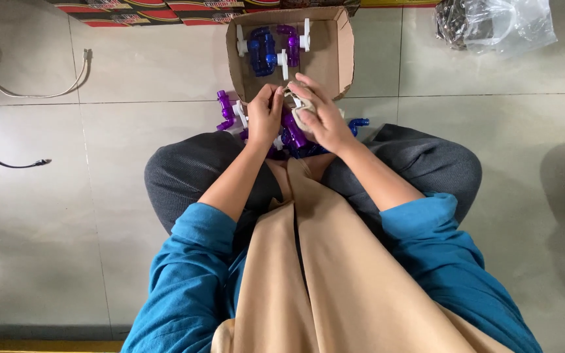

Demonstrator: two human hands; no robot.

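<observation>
At twelve o'clock, your left hand (264,112) and right hand (318,116) fingers pinch a small pale part (297,104); loosen either grip and it likely drops among the purple pieces (293,138).

Bare tiled floor (132,163) lies open to the left and right of the knees. Straight ahead, the cardboard box (331,55) walls block the far side, loose purple parts (225,108) crowd the gap before it, and a plastic bag (498,23) sits far right.
</observation>
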